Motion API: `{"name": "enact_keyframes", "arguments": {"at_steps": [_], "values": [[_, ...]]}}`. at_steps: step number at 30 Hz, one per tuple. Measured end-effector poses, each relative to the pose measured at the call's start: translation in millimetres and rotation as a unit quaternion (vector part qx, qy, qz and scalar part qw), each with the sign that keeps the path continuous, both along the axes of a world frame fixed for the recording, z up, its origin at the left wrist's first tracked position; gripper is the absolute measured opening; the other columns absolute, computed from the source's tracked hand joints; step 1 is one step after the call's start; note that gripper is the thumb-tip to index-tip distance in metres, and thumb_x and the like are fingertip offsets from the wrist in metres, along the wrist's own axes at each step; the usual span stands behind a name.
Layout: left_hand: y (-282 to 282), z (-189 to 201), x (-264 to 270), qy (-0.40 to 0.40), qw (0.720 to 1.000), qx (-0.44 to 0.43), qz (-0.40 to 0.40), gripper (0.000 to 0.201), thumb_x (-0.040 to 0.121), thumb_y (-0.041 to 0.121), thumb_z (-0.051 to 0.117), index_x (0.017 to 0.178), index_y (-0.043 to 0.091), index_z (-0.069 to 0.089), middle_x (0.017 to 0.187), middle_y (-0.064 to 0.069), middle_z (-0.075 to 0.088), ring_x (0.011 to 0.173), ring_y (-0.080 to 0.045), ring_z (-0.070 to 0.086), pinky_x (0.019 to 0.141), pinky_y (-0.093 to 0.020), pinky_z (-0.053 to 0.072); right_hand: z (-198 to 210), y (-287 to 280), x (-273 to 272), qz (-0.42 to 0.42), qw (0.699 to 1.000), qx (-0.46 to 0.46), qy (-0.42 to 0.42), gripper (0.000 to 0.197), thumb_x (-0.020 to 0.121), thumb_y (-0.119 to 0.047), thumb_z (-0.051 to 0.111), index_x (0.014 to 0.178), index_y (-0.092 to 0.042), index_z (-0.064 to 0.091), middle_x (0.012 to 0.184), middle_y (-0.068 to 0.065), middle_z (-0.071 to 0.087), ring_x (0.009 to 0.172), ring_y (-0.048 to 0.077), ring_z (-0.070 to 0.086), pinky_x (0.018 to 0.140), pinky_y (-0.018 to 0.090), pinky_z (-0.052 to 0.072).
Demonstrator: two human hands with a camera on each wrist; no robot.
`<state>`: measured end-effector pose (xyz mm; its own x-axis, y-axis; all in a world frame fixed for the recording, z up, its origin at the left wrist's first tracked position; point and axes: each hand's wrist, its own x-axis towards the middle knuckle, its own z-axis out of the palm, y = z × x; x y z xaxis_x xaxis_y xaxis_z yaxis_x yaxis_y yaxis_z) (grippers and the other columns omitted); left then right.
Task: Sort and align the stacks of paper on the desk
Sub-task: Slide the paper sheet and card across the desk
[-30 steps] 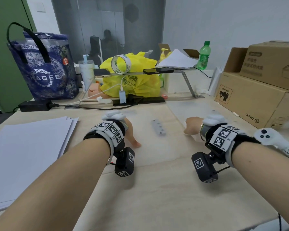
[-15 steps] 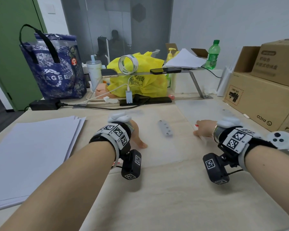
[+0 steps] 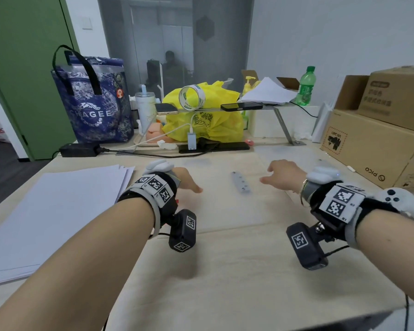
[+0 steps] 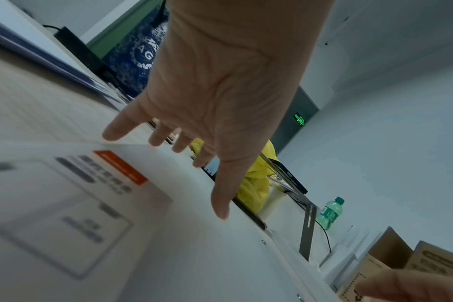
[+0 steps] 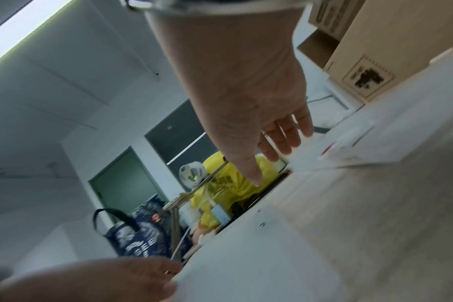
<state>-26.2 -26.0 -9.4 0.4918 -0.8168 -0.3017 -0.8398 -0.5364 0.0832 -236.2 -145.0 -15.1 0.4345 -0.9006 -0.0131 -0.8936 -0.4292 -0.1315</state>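
Observation:
A loosely fanned stack of white paper [image 3: 53, 211] lies on the desk at the left. A second small pile of paper [image 3: 268, 93] sits on the raised metal shelf at the back. A pale printed sheet with an orange label [image 4: 119, 169] lies flat in the desk's middle, under both hands. My left hand [image 3: 189, 181] is over its left part, fingers straight and spread [image 4: 166, 134], holding nothing. My right hand [image 3: 277, 175] reaches over the sheet's right side with its fingers extended [image 5: 279, 141], also holding nothing. Whether the fingertips touch the sheet is unclear.
A small metal plate with screws [image 3: 240, 185] lies between the hands. Cardboard boxes [image 3: 378, 144] stand at the right, a blue bag [image 3: 93, 101] at the back left. A yellow bag [image 3: 206, 120], phones, cables and a green bottle [image 3: 305, 86] crowd the back.
Both hands have moved forward over the middle sheet. The right hand's fingers, curled a second ago, are now stretched out. The paper stack at the left has not moved.

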Motion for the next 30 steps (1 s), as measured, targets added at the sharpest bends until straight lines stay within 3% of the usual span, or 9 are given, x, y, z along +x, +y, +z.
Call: {"name": "enact_keyframes", "arguments": {"at_steps": [2,4,6,9,12,16,23,28,30], "values": [[8,-1,1,-0.005,1.000,-0.002,0.015,0.066,0.091,0.047,0.055,0.139,0.004,0.043,0.142,-0.010,0.048,0.130,-0.026,0.046,0.104,-0.032,0.038,-4,17,9,0.033,0.999,0.034,-0.004,0.040,0.091,-0.044,0.053,0.091,-0.005,0.061,0.094,0.009,0.061,0.095,0.029,0.057,0.074,0.032,0.045],[14,-4,2,-0.002,1.000,-0.002,0.031,0.065,0.091,0.047,0.055,0.138,0.003,0.044,0.140,-0.011,0.050,0.129,-0.027,0.048,0.103,-0.032,0.038,-11,33,17,0.027,0.997,0.070,0.016,0.049,0.092,-0.049,0.050,0.062,-0.011,0.043,0.066,0.002,0.046,0.063,0.020,0.049,0.051,0.024,0.033],[22,-2,3,0.006,0.999,0.000,0.043,0.063,0.092,0.046,0.054,0.137,0.002,0.045,0.139,-0.011,0.051,0.128,-0.027,0.049,0.104,-0.032,0.039,-17,44,20,0.015,0.994,0.108,0.021,0.049,0.092,-0.052,0.049,0.071,-0.007,0.047,0.072,0.003,0.049,0.061,0.018,0.049,0.049,0.021,0.031],[29,1,2,0.043,0.997,0.001,0.068,0.062,0.093,0.042,0.055,0.138,0.001,0.043,0.139,-0.013,0.050,0.129,-0.028,0.049,0.108,-0.034,0.042,-17,48,19,0.001,0.990,0.138,-0.006,0.048,0.091,-0.050,0.052,0.105,-0.005,0.052,0.097,0.008,0.050,0.084,0.022,0.051,0.050,0.021,0.034],[34,4,0,0.058,0.995,-0.010,0.074,0.061,0.093,0.042,0.054,0.136,0.001,0.044,0.138,-0.014,0.051,0.129,-0.028,0.050,0.107,-0.034,0.041,-16,51,17,-0.018,0.985,0.167,-0.045,0.059,0.089,-0.049,0.056,0.122,0.000,0.049,0.101,0.008,0.046,0.089,0.022,0.046,0.061,0.025,0.039],[37,3,-2,0.074,0.994,-0.017,0.080,0.062,0.094,0.043,0.053,0.139,0.002,0.041,0.141,-0.014,0.049,0.130,-0.028,0.048,0.108,-0.033,0.041,-21,54,19,-0.035,0.978,0.188,-0.082,0.057,0.086,-0.047,0.062,0.118,-0.002,0.049,0.095,0.005,0.048,0.089,0.024,0.044,0.050,0.021,0.029],[41,4,0,0.104,0.991,-0.038,0.081,0.065,0.092,0.045,0.054,0.140,0.003,0.040,0.142,-0.014,0.047,0.131,-0.028,0.047,0.104,-0.033,0.043,-11,52,21,-0.048,0.969,0.187,-0.152,0.049,0.077,-0.035,0.076,0.104,-0.007,0.045,0.101,0.008,0.048,0.091,0.024,0.047,0.068,0.029,0.040],[28,5,-15,0.190,0.977,-0.060,0.080,0.065,0.090,0.040,0.059,0.139,0.001,0.043,0.141,-0.016,0.050,0.109,-0.025,0.058,0.066,-0.023,0.052,15,46,9,-0.060,0.950,0.178,-0.249,0.032,0.077,-0.016,0.077,0.090,-0.001,0.053,0.102,0.013,0.051,0.091,0.030,0.056,0.039,0.033,0.051],[18,6,-24,0.207,0.973,-0.052,0.084,0.072,0.088,0.043,0.061,0.143,0.003,0.037,0.144,-0.018,0.044,0.115,-0.029,0.056,0.085,-0.033,0.055,26,43,-2,-0.069,0.948,0.162,-0.266,0.040,0.078,-0.012,0.076,0.107,0.003,0.052,0.112,0.015,0.050,0.103,0.036,0.058,0.047,0.038,0.054]]}}
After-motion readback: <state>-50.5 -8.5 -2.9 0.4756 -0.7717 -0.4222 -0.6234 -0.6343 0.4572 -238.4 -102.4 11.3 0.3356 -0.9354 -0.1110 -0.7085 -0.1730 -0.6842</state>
